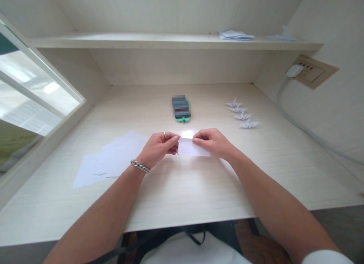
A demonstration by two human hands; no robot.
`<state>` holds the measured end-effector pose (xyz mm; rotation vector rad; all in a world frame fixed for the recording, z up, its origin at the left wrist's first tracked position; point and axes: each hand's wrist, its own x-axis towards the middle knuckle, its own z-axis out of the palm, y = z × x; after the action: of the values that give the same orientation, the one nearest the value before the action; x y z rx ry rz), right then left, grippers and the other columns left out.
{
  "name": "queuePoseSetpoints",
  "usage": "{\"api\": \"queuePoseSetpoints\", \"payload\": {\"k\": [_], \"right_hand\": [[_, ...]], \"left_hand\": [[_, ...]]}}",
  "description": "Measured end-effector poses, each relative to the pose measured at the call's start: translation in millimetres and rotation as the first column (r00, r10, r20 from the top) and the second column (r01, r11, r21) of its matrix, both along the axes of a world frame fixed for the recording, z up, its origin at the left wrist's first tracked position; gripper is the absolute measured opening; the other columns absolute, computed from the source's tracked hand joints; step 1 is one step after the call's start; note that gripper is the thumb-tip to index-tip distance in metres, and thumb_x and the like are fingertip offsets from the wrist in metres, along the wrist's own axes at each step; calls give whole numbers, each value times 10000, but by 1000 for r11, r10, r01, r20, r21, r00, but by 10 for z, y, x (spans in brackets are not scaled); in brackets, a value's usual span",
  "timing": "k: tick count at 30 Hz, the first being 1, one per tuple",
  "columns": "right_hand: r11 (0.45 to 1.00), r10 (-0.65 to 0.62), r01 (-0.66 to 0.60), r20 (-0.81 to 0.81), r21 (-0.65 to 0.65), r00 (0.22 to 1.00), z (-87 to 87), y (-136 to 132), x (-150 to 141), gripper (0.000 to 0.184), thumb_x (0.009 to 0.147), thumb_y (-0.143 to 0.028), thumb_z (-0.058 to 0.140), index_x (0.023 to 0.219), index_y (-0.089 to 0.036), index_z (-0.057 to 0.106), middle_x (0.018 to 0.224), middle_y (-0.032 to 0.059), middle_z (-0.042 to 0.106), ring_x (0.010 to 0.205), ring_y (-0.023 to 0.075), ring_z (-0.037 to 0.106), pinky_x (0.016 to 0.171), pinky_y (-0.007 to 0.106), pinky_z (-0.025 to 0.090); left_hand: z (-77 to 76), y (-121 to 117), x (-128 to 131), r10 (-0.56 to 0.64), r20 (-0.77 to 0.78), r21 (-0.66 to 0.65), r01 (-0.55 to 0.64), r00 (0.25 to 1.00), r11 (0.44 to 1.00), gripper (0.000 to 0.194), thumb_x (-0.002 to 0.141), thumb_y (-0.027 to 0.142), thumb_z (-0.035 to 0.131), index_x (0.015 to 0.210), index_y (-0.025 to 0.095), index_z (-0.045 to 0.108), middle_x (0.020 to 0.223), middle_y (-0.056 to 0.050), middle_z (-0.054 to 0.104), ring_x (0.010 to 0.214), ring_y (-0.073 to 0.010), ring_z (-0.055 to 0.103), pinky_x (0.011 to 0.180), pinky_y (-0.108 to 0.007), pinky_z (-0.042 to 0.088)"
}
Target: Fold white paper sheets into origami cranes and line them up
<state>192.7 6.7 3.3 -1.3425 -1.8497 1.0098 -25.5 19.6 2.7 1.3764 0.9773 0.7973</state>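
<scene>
A small white sheet of paper is held between my two hands above the front middle of the desk. My left hand, with a ring on one finger and a chain bracelet at the wrist, pinches its upper left corner. My right hand grips the upper edge toward the right, thumb on top. The fingers behind the paper are partly hidden. Several folded white paper cranes stand in a slanting row at the right. Larger white sheets lie overlapping left of my left hand.
A phone-like item with a green case and blurred surface lies at the middle back. Folded papers rest on the shelf. A white cable runs from the wall socket along the right side. A window stands left.
</scene>
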Motion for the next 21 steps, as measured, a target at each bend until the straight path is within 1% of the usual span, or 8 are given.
{"api": "queuePoseSetpoints", "payload": {"k": [3,5,11,18,21], "right_hand": [[1000,-12,12,-4,-27,1000,6,-6,3,209,789,-299,582,788,-135,712,734,33,685,633,138,565,549,229,386],[1000,-6,6,-5,-28,1000,8,-9,2,210,787,-299,581,787,-135,713,733,34,685,634,139,561,549,231,384],[1000,11,-11,-6,-22,1000,1,-13,3,223,788,-309,577,782,-139,721,721,36,681,619,142,551,541,240,376],[999,2,-3,-26,-47,1000,-4,-14,-5,229,778,-324,588,769,-138,720,707,35,676,597,132,542,515,232,369],[998,-5,2,-54,-62,999,-13,-4,11,233,773,-331,595,780,-135,721,697,34,667,576,120,529,508,228,372]], "left_hand": [[0,-11,6,-16,14,-34,16,1000,999,300,774,420,690,842,127,695,655,-15,632,589,-117,590,569,-249,504],[-6,-17,17,-18,4,-33,18,1000,999,308,767,420,697,859,126,706,668,-20,641,600,-121,599,574,-254,512],[-6,-17,19,-11,-74,6,11,997,1000,305,748,401,711,875,123,715,716,-36,675,609,-125,611,587,-265,532],[20,-23,18,-20,-119,47,26,993,999,298,758,395,686,855,114,707,690,-37,669,596,-128,613,571,-257,530],[25,-11,5,6,-131,81,5,991,997,277,759,384,679,827,117,699,671,-28,660,588,-124,606,562,-251,519]]}}
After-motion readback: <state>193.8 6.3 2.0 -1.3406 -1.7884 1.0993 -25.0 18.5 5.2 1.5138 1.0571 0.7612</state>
